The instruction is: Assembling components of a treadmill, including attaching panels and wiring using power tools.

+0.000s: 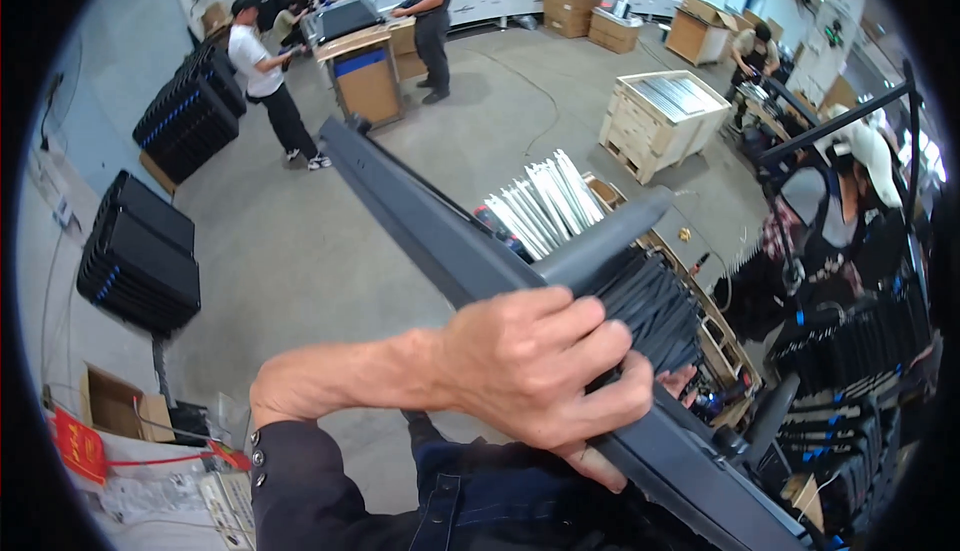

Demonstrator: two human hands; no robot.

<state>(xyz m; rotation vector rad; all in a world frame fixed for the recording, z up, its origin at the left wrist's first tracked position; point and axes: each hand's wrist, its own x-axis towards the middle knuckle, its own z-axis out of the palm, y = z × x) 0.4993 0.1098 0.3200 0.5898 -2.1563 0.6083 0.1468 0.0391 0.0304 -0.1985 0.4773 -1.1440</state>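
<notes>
A long dark grey frame [440, 236] runs slantwise across the view, tilted, from the upper left to the lower right. A rounded grey bar [610, 236] sticks out from its side. My left hand [545, 366] is closed over the frame's near edge, fingers wrapped across it and the thumb tucked below. Beyond the frame, only a few fingers of my right hand [680, 383] show; the rest is hidden, so its grip cannot be made out. Just past it stands a wooden crate [735, 346] with black strips [650, 301] and silvery metal bars [545, 201].
Stacked black panels [145, 251] stand along the left wall. A wooden crate of metal pieces [665, 116] sits farther off. Close on the right are a person in a white cap [870, 161] and black racks [840, 351]. Other people work around a bench [365, 81].
</notes>
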